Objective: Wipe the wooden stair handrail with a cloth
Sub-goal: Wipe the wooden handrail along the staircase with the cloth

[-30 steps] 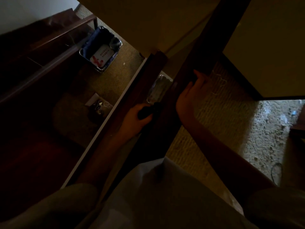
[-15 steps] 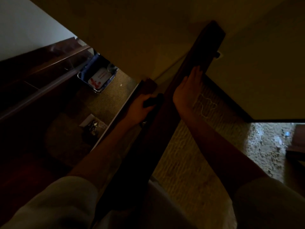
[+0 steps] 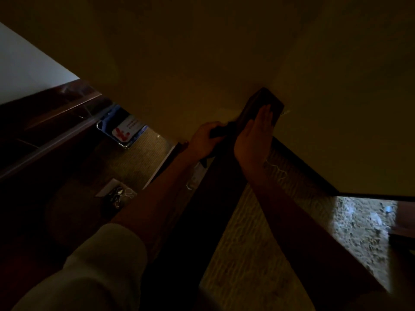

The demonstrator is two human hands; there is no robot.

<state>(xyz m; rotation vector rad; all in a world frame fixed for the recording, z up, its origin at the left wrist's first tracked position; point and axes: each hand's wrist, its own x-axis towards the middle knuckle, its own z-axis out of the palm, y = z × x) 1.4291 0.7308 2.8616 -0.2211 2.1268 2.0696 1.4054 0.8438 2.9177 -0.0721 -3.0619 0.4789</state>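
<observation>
Above dim carpet [image 3: 251, 248], a cloth [image 3: 217, 132] is gripped by the left hand [image 3: 204, 138] beside the handrail [image 3: 262, 98], on which the right hand [image 3: 253, 134] is laid flat

Head-worn camera looks down along the handrail [image 3: 263, 98] from close above.

One left hand [image 3: 205, 140]; one right hand [image 3: 253, 135]; one cloth [image 3: 219, 132]; one handrail [image 3: 215, 198]; one bin [image 3: 122, 132].

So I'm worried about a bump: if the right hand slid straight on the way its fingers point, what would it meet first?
Probably the wall where the handrail ends, just beyond the right hand; depth is unclear.
</observation>
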